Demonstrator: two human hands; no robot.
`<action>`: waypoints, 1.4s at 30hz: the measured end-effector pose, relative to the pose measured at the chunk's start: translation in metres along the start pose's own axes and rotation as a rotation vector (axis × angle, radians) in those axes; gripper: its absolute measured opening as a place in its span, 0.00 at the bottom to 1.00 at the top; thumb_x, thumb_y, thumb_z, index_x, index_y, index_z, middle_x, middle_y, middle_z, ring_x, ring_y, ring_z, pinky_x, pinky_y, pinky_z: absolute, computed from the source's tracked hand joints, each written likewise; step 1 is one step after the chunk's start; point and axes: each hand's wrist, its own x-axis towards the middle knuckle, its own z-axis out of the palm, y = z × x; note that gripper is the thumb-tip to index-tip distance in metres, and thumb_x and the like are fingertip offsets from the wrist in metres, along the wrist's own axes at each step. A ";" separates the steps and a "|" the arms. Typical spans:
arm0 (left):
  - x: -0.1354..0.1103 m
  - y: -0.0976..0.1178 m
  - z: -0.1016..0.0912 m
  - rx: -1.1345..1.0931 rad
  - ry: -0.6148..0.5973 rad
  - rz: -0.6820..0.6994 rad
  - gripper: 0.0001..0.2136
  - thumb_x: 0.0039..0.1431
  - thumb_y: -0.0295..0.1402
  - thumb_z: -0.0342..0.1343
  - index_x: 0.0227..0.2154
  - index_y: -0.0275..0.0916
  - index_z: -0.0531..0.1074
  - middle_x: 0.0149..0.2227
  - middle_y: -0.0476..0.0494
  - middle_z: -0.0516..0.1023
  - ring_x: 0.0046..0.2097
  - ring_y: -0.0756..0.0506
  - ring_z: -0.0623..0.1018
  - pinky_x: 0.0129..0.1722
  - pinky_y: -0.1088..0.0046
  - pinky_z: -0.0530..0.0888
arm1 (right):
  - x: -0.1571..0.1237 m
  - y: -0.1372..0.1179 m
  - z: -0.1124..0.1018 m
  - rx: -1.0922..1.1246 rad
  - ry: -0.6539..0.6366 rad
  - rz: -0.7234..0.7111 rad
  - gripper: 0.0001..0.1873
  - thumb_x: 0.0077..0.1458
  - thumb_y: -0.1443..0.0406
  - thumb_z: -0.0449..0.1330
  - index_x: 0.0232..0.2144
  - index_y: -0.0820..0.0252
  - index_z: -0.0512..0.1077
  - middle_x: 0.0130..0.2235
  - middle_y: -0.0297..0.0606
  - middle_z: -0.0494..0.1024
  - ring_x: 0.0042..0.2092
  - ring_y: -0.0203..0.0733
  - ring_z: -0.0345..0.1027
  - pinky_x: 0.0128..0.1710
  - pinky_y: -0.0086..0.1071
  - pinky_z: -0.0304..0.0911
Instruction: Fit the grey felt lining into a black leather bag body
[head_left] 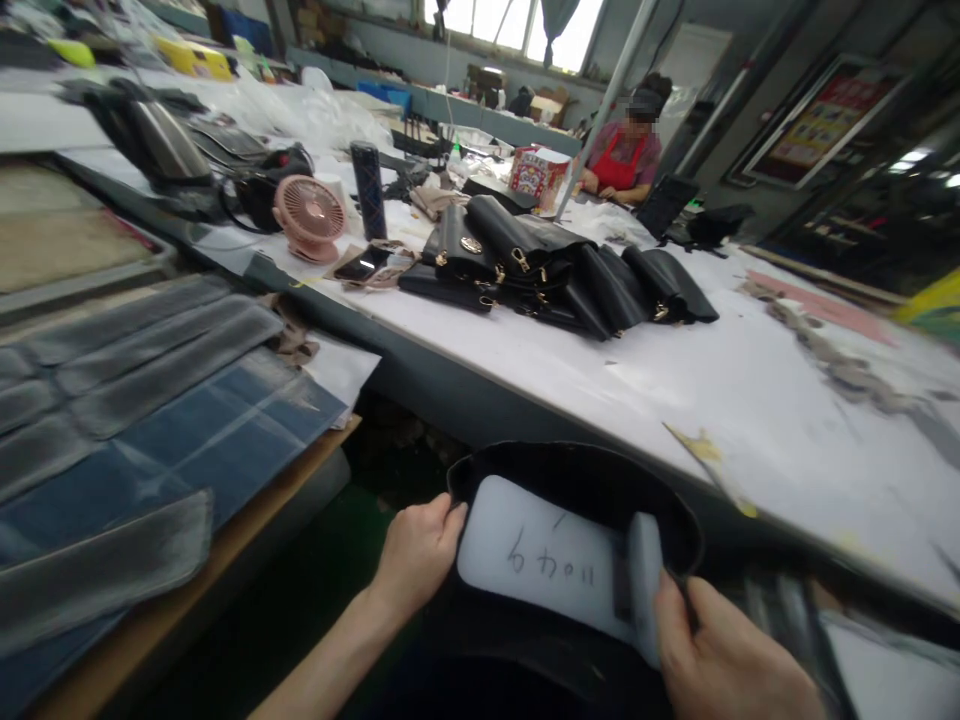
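Note:
A black bag (574, 458) is held with its mouth facing up, near the white table's front edge. My left hand (416, 548) is closed on the left end of its rim. At the right end my right hand (731, 650) grips the rim, fingers against an upright white piece (645, 575). Inside the mouth lies a white rounded plate (536, 560) with handwritten marks. A dark gap shows between plate and upright piece; whether they are joined I cannot tell. The lower bag is lost in shadow.
Several black handbags (540, 255) are piled on the white table (480, 345). Left of them stand a pink fan (309, 212), a dark bottle (367, 190) and a phone (365, 264). Dark strips (172, 360) cover the left bench. A person in a red apron (621, 165) sits far back.

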 end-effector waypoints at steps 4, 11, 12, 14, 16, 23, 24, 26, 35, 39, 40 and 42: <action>0.002 -0.005 0.002 0.105 -0.020 0.028 0.17 0.65 0.39 0.40 0.21 0.41 0.61 0.20 0.46 0.68 0.25 0.44 0.71 0.28 0.69 0.53 | 0.000 0.002 -0.001 0.193 0.033 0.177 0.23 0.61 0.58 0.49 0.16 0.56 0.56 0.16 0.30 0.61 0.18 0.33 0.53 0.21 0.30 0.45; 0.013 -0.006 -0.001 0.300 -0.124 0.079 0.18 0.65 0.40 0.37 0.25 0.41 0.66 0.26 0.43 0.76 0.29 0.40 0.76 0.28 0.69 0.56 | -0.008 0.010 -0.006 0.247 0.041 0.293 0.24 0.61 0.56 0.50 0.16 0.56 0.53 0.15 0.26 0.56 0.19 0.31 0.50 0.22 0.29 0.44; 0.014 -0.005 -0.003 0.299 -0.131 0.082 0.18 0.65 0.40 0.37 0.25 0.41 0.66 0.27 0.43 0.76 0.30 0.40 0.76 0.28 0.69 0.56 | -0.007 0.006 -0.007 0.240 0.023 0.277 0.23 0.61 0.56 0.50 0.16 0.56 0.53 0.15 0.27 0.56 0.19 0.32 0.50 0.22 0.30 0.43; 0.016 -0.007 -0.006 0.284 -0.142 0.089 0.18 0.65 0.40 0.37 0.25 0.41 0.66 0.27 0.43 0.76 0.30 0.40 0.76 0.28 0.69 0.57 | -0.002 -0.003 -0.009 0.206 -0.013 0.231 0.22 0.61 0.58 0.49 0.17 0.56 0.54 0.16 0.28 0.59 0.19 0.33 0.51 0.23 0.31 0.43; 0.015 -0.012 -0.008 0.258 -0.150 0.087 0.18 0.65 0.40 0.37 0.24 0.41 0.66 0.26 0.44 0.76 0.29 0.41 0.76 0.28 0.69 0.57 | 0.003 -0.012 -0.011 0.140 -0.030 0.174 0.20 0.60 0.60 0.48 0.17 0.56 0.55 0.17 0.30 0.61 0.20 0.34 0.53 0.25 0.33 0.43; 0.015 -0.017 -0.010 0.237 -0.134 0.066 0.19 0.66 0.40 0.37 0.24 0.41 0.66 0.25 0.45 0.75 0.29 0.42 0.76 0.27 0.70 0.56 | 0.010 -0.023 -0.024 -0.074 -0.039 0.041 0.17 0.59 0.67 0.51 0.17 0.56 0.58 0.18 0.32 0.65 0.21 0.36 0.59 0.25 0.33 0.44; 0.015 -0.015 -0.010 0.244 -0.138 0.082 0.19 0.66 0.40 0.37 0.24 0.41 0.67 0.25 0.44 0.76 0.29 0.42 0.76 0.27 0.70 0.56 | 0.012 -0.026 -0.027 -0.123 -0.071 0.039 0.17 0.59 0.68 0.52 0.18 0.57 0.59 0.19 0.33 0.66 0.22 0.37 0.61 0.25 0.33 0.44; 0.016 -0.011 -0.009 0.254 -0.147 0.109 0.18 0.66 0.39 0.38 0.25 0.41 0.67 0.26 0.44 0.76 0.29 0.42 0.76 0.26 0.70 0.56 | 0.017 -0.037 -0.030 -0.237 -0.185 0.048 0.15 0.59 0.71 0.53 0.20 0.58 0.64 0.22 0.36 0.71 0.24 0.41 0.67 0.25 0.33 0.45; 0.016 -0.004 -0.007 0.310 -0.111 0.147 0.18 0.66 0.37 0.39 0.25 0.40 0.68 0.25 0.42 0.76 0.29 0.40 0.78 0.25 0.70 0.57 | 0.028 -0.049 -0.035 -0.465 -0.438 0.084 0.13 0.62 0.74 0.49 0.29 0.61 0.71 0.30 0.42 0.77 0.31 0.47 0.75 0.25 0.32 0.55; 0.018 0.001 -0.005 0.325 -0.089 0.162 0.18 0.67 0.36 0.37 0.25 0.39 0.68 0.25 0.41 0.76 0.27 0.40 0.78 0.22 0.72 0.58 | 0.027 -0.041 -0.037 -0.471 -0.432 0.124 0.13 0.62 0.72 0.50 0.28 0.61 0.70 0.30 0.41 0.78 0.32 0.46 0.76 0.26 0.30 0.55; 0.018 0.002 -0.005 0.334 -0.090 0.159 0.18 0.66 0.35 0.37 0.25 0.39 0.68 0.25 0.40 0.76 0.27 0.40 0.78 0.22 0.72 0.59 | 0.028 -0.042 -0.038 -0.471 -0.434 0.119 0.13 0.61 0.73 0.50 0.28 0.61 0.71 0.31 0.41 0.78 0.32 0.46 0.76 0.26 0.31 0.55; 0.017 0.003 -0.004 0.349 -0.086 0.159 0.18 0.66 0.35 0.38 0.25 0.39 0.68 0.25 0.40 0.76 0.27 0.39 0.78 0.22 0.72 0.59 | 0.028 -0.044 -0.038 -0.471 -0.434 0.113 0.13 0.61 0.73 0.50 0.29 0.61 0.71 0.31 0.41 0.78 0.32 0.47 0.76 0.26 0.31 0.56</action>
